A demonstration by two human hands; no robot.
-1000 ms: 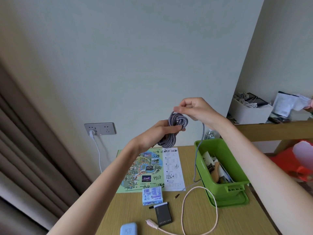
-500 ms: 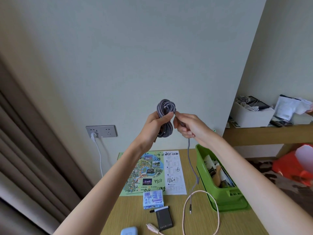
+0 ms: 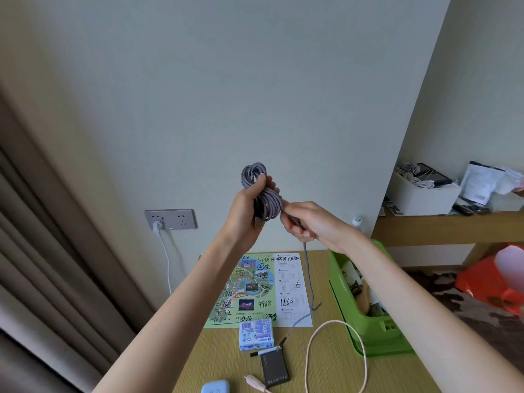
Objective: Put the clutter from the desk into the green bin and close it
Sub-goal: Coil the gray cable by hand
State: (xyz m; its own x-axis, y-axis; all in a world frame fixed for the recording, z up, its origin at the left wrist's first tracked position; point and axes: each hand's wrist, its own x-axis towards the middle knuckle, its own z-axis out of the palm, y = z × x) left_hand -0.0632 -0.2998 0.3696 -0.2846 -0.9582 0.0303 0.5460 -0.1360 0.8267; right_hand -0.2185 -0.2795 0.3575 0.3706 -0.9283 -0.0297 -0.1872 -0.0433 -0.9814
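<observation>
The fingers (image 3: pixel 268 183) of the left hand (image 3: pixel 246 208) are clamped round the wound bundle of the grey cable (image 3: pixel 265 198), held up mid-frame against the wall. The fingers (image 3: pixel 293 226) of the right hand (image 3: pixel 312 221) pinch the strand just where it leaves the bundle. Below that pinch the loose tail (image 3: pixel 309 279) hangs over the map sheet (image 3: pixel 255 287), kinks, and ends with its plug on the counter (image 3: pixel 224 364), touching or just beside the black pen (image 3: pixel 263 352).

The likeliest trouble is that tail. If the next wrap is pulled fast, the plug may drag the pen, or catch the loop of the pink cable (image 3: pixel 334 361) just to its right, and sweep them toward the counter's edge. The kink could also wind into the bundle and leave it lumpy.

The bundle itself is springy braided cord. Should the left grip loosen before the end is tucked, the turns will probably spring open, and a slack coil may not sit low enough in the green bin (image 3: pixel 365 319).

That bin stands at lower right, open, partly behind the right forearm and already holding things. What looks like its lid lies under it, so closing means lifting a loaded bin first. The small blue box (image 3: pixel 256 334), dark battery pack (image 3: pixel 274 370) and blue case (image 3: pixel 215 388) also wait on the counter.
</observation>
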